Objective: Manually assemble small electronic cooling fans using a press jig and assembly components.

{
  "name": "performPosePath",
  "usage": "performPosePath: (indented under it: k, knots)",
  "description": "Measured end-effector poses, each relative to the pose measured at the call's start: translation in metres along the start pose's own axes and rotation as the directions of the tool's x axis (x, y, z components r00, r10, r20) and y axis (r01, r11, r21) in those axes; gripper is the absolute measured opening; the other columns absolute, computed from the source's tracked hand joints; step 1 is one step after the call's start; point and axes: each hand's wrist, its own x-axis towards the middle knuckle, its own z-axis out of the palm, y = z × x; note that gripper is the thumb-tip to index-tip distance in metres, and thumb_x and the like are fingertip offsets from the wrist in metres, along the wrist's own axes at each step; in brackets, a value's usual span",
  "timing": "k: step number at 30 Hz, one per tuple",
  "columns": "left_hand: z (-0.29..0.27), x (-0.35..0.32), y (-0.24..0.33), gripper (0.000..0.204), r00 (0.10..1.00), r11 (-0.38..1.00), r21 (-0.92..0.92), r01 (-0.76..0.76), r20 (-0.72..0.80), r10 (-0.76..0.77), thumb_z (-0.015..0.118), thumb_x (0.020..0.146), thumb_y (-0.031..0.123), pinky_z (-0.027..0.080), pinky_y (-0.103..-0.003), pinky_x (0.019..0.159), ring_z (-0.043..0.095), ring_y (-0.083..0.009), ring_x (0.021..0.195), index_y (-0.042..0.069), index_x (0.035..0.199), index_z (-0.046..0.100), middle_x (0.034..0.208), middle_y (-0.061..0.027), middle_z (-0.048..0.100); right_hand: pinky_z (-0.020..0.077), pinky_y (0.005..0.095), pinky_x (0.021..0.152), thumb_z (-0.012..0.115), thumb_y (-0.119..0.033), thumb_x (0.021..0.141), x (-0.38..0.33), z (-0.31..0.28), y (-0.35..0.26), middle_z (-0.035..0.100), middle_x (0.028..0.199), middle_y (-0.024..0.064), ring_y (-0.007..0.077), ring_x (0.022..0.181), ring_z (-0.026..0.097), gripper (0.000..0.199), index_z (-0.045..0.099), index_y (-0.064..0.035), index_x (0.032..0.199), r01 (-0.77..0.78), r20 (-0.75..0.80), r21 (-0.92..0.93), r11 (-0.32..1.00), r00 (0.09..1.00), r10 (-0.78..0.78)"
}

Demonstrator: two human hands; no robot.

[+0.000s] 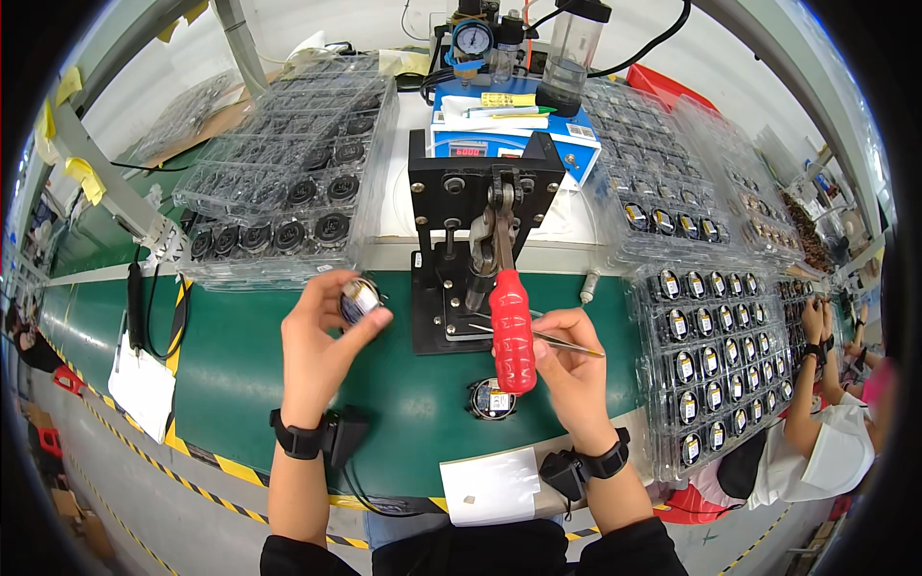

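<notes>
My left hand (pixel 317 350) pinches a round black part with a white label (pixel 359 300) between thumb and fingers, above the green mat left of a black press fixture (pixel 437 288). My right hand (pixel 576 384) holds metal tweezers (pixel 581 348), whose tips reach behind the fixture's red lever handle (pixel 512 331) toward its base. That handle hangs down close beside my right fingers; whether they touch it I cannot tell. Just below the handle, another round black part with a white label (pixel 493 399) lies on the mat.
Stacked clear trays of round black parts (pixel 288 173) stand at the back left. More filled trays (pixel 715 355) are at the right, near a co-worker's hands (pixel 814 322). Behind the fixture sits a blue box (pixel 576 154). White paper (pixel 490 488) lies at the front edge.
</notes>
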Motion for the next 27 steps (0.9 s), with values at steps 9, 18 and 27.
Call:
performPosePath:
  k: [9, 18, 27]
  knots:
    - [0.028, -0.029, 0.025, 0.055, 0.873, 0.804, -0.516, 0.295, 0.488, -0.007, 0.065, 0.082, -0.005, 0.051, -0.024, 0.064, 0.064, -0.0143, 0.084, 0.005, 0.130, 0.039, 0.104, -0.0124, 0.062, 0.0572, 0.0352, 0.073, 0.057, 0.002, 0.090, -0.010, 0.005, -0.004, 0.062, 0.090, 0.0166, 0.0248, 0.082, 0.067, 0.012, 0.046, 0.0010, 0.093, 0.066, 0.047, 0.043, 0.997, 0.997, -0.068]
    - [0.039, -0.036, 0.016, 0.056, 0.798, 0.775, -0.550, 0.311, 0.594, 0.101, 0.052, 0.087, -0.011, 0.053, -0.028, 0.066, 0.066, -0.0239, 0.094, 0.007, 0.132, 0.026, 0.128, -0.0205, 0.052, 0.0519, 0.0271, 0.061, 0.058, 0.003, 0.088, -0.014, 0.006, -0.006, 0.061, 0.084, 0.0149, 0.0157, 0.067, 0.061, 0.011, 0.048, 0.0017, 0.087, -0.006, 0.096, -0.035, 0.999, 0.995, 0.010]
    - [0.038, -0.036, 0.014, 0.053, 0.779, 0.795, -0.530, 0.295, 0.615, 0.121, 0.053, 0.088, -0.009, 0.054, -0.028, 0.068, 0.063, -0.0215, 0.100, 0.006, 0.133, 0.028, 0.129, -0.0196, 0.052, 0.0520, 0.0273, 0.061, 0.059, 0.003, 0.088, -0.013, 0.003, -0.008, 0.061, 0.083, 0.0151, 0.0153, 0.067, 0.061, 0.012, 0.047, 0.0009, 0.087, -0.029, 0.112, -0.060, 0.998, 0.993, 0.035]
